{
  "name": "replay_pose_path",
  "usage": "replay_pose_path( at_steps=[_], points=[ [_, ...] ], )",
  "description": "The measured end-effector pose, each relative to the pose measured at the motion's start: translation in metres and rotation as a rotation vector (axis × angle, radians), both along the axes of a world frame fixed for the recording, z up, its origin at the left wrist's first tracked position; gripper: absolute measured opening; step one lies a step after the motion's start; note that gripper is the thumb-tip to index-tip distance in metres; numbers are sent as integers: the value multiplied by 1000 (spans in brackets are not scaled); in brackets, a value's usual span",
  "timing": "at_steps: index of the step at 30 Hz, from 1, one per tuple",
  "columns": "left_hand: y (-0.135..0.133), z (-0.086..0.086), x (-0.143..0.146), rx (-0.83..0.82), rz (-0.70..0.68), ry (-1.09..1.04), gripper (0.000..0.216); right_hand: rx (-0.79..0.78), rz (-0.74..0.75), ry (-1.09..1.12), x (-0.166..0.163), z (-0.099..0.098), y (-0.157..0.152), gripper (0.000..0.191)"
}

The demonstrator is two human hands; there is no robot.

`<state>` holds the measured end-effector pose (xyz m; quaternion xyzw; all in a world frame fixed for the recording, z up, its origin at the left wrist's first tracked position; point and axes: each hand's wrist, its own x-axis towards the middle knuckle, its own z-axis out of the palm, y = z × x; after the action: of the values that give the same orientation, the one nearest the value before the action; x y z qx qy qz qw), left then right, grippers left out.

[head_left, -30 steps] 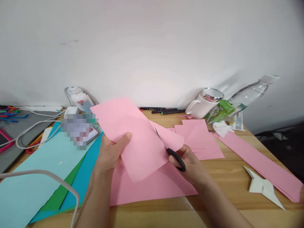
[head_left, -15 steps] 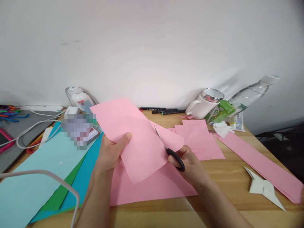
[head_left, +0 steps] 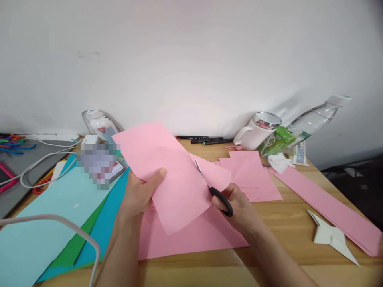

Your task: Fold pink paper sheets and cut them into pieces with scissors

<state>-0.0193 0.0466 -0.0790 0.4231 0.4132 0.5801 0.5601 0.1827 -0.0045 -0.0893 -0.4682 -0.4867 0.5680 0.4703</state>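
Note:
My left hand (head_left: 138, 194) grips a pink paper sheet (head_left: 167, 175) by its left edge, thumb on top, and holds it up above the desk. My right hand (head_left: 239, 207) is closed round the black handles of a pair of scissors (head_left: 214, 189). The blades reach into the sheet's right side, where a cut strip (head_left: 214, 173) hangs off to the right. A larger pink sheet (head_left: 191, 235) lies flat on the desk beneath both hands.
Light blue, green and teal sheets (head_left: 54, 215) lie at left with white cables (head_left: 44, 159). Pink pieces (head_left: 251, 175), a long pink strip (head_left: 326, 203) and a white folded star (head_left: 332, 237) lie at right. A mug (head_left: 254, 133), bottle (head_left: 314, 119) and markers (head_left: 206, 139) stand by the wall.
The held pink sheet's lower corner has sunk slightly. Both hands and the scissors stay almost where they were.

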Motion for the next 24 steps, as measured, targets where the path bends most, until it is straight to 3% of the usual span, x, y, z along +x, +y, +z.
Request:
replay_pose_path(
  at_steps=[6, 24],
  points=[
    [-1, 2, 1, 3, -5, 18, 50, 2, 9, -3, -1, 0, 1, 13],
    [1, 1, 0, -16, 3, -4, 49, -12, 1, 38, -1, -1, -1, 17]
  ],
)
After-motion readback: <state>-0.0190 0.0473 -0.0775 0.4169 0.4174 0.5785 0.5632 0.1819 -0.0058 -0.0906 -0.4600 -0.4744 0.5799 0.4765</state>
